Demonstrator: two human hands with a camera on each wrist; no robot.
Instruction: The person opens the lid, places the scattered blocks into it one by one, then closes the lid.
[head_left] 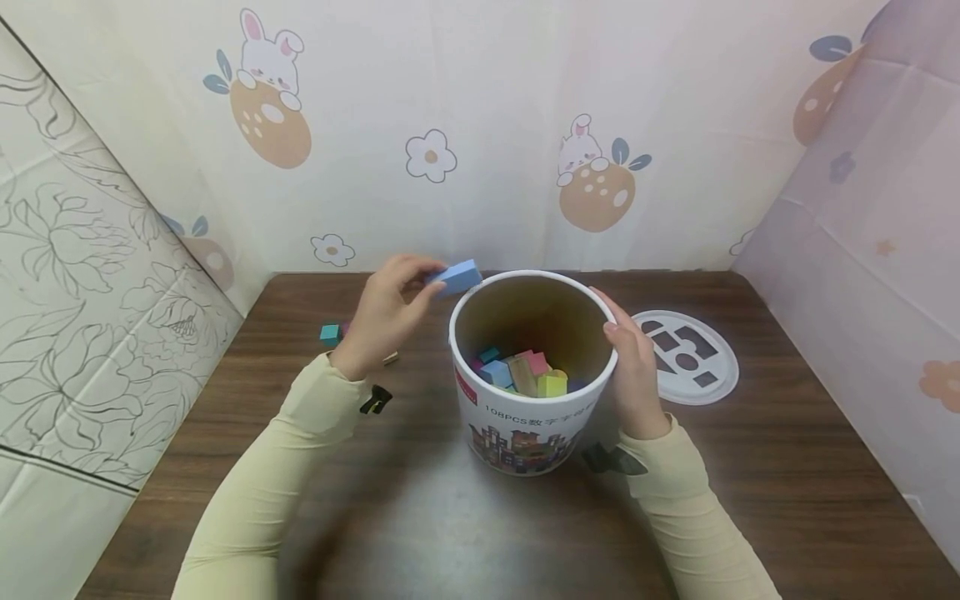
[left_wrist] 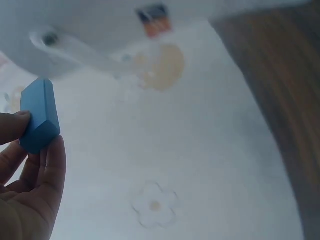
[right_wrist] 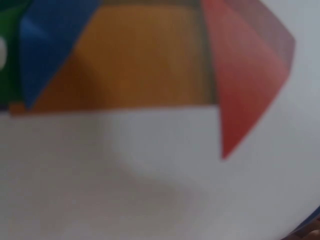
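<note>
Blue block (head_left: 459, 277) at left rim of white bucket (head_left: 474, 421), contact unclear; left hand (head_left: 388, 310) pinches it. Right hand (head_left: 637, 379) grips bucket's right side. Likely best: firm pinch, block clear of rim, bucket braced. Lid (head_left: 701, 390) farther right.

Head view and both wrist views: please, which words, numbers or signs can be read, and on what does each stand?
"108PCS数字字…": on the white bucket; the line's end is unclear.
Red label on the bucket: too small to read.
Dark-and-orange patch, left wrist view: too blurred to read.
White mark, right wrist view: cut off, unreadable.
</note>
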